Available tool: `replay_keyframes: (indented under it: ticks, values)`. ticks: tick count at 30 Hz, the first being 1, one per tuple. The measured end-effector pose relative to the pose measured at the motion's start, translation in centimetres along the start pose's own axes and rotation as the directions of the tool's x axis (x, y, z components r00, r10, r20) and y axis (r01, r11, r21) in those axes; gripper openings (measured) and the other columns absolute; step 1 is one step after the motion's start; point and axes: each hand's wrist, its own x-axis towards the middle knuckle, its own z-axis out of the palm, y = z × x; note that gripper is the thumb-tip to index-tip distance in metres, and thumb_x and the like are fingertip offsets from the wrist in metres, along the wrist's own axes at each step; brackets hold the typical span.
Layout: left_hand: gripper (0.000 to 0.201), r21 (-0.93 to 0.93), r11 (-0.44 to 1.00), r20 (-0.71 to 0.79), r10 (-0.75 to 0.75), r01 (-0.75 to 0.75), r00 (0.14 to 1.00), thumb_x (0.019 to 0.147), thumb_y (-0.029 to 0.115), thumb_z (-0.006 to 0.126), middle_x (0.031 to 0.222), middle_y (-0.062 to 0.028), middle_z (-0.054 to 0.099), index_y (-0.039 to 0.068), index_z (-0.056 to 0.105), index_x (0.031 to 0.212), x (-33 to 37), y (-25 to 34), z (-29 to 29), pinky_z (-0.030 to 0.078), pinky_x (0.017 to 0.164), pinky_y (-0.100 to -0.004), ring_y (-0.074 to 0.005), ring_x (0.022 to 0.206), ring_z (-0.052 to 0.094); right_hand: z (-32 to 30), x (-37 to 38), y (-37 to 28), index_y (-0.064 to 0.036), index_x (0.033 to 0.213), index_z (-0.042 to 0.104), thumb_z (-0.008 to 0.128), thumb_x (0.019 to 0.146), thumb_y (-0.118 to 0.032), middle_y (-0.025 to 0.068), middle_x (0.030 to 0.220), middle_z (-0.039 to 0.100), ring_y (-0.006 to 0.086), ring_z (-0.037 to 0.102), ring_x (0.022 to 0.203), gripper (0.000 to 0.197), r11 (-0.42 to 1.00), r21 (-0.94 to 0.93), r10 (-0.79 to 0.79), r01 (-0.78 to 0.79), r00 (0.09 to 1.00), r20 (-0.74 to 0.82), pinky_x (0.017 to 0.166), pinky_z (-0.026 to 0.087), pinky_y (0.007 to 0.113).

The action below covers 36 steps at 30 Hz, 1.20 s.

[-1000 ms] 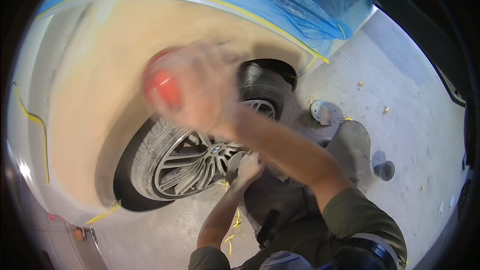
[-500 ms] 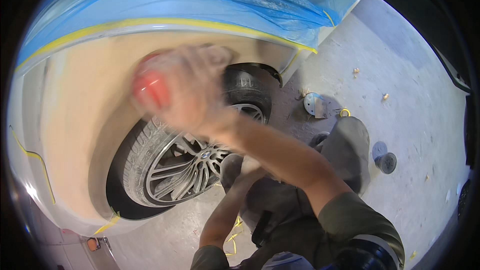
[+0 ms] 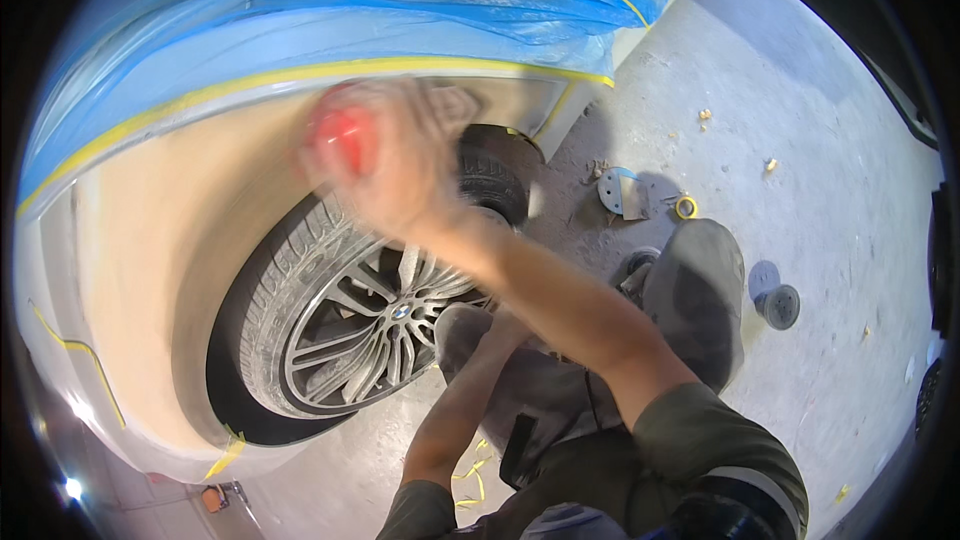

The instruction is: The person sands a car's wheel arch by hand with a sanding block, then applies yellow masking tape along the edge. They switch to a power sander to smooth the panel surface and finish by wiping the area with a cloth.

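Observation:
My right hand (image 3: pixel 395 155), smeared by motion, is closed round a glossy red rounded tool (image 3: pixel 345 138). It presses close to the tan sanded car fender (image 3: pixel 150 220), just above the wheel arch. Blur hides the underside of the tool and the separate fingers. By my bent knee rests my left hand (image 3: pixel 508 325); my right forearm crosses over it and its fingers do not show. Below the right hand stands the wheel (image 3: pixel 400 312), with a dusty tyre and a spoked rim.
Blue plastic sheeting (image 3: pixel 400 25) edged with yellow tape (image 3: pixel 290 77) covers the body above the fender. On the floor lie a perforated sanding disc (image 3: pixel 609 192), a yellow tape roll (image 3: pixel 685 207), a round grey pad (image 3: pixel 778 307) and crumpled scraps.
My right hand has shifted slightly to the right along the fender with the red tool. The whole view has tilted a little. My left hand stays by the knee.

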Motion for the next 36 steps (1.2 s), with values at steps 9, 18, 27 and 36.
replay_keyframes:
  ticks: [9, 18, 27, 36]
  values:
    - [0.062, -0.012, 1.0, 0.111, -0.003, 0.004, 0.994, 0.094, 0.036, 0.071, 0.147, -0.0181, 0.054, 0.007, 0.052, 0.145, 3.5, -1.8, 3.9, 0.047, 0.106, -0.0479, -0.0363, 0.129, 0.058, -4.2, -3.2, 4.7, -0.0013, 0.118, 0.052, 0.067, 0.096, -0.029, 0.018, 0.106, 0.062, 0.0284, 0.061, 0.098, 0.038, 0.726, 0.214, 0.687, -0.654, 0.675, -0.27, 0.09, 0.044, 0.047]
    - [0.069, -0.079, 0.996, 0.236, -0.014, 0.034, 0.972, 0.092, 0.039, 0.07, 0.148, -0.019, 0.055, 0.004, 0.048, 0.148, 8.8, -2.5, 7.4, 0.046, 0.109, -0.0462, -0.0374, 0.132, 0.055, -8.1, -5.0, 10.9, 0.0022, 0.126, 0.045, 0.056, 0.103, -0.042, 0.0263, 0.109, 0.065, 0.0408, 0.066, 0.096, 0.051, 0.473, 0.123, 0.861, -0.873, 0.428, -0.275, 0.088, 0.052, 0.049]
    - [0.084, 0.099, 0.879, 0.232, -0.477, 0.467, 0.848, 0.087, 0.043, 0.075, 0.148, -0.0208, 0.055, 0.002, 0.042, 0.152, 9.7, -4.4, 16.1, 0.045, 0.112, -0.0436, -0.0372, 0.133, 0.055, -22.5, -2.3, 7.7, -0.0002, 0.115, 0.065, 0.074, 0.091, -0.022, 0.0199, 0.111, 0.069, 0.035, 0.067, 0.103, 0.033, 0.907, -0.347, 0.296, -0.237, 0.947, 0.127, 0.092, 0.052, 0.042]
    - [0.076, -0.441, 0.742, 0.599, -0.176, 0.505, 0.781, 0.082, 0.048, 0.083, 0.117, -0.0188, 0.071, -0.004, 0.061, 0.133, 12.9, -4.2, 21.7, 0.054, 0.088, -0.0367, -0.0253, 0.104, 0.068, -58.8, -16.2, 7.7, -0.0134, 0.116, 0.061, 0.071, 0.089, -0.047, 0.0187, 0.109, 0.064, 0.0421, 0.067, 0.095, 0.044, -0.241, -0.965, 0.725, -0.103, 0.642, -0.249, 0.08, 0.053, 0.055]
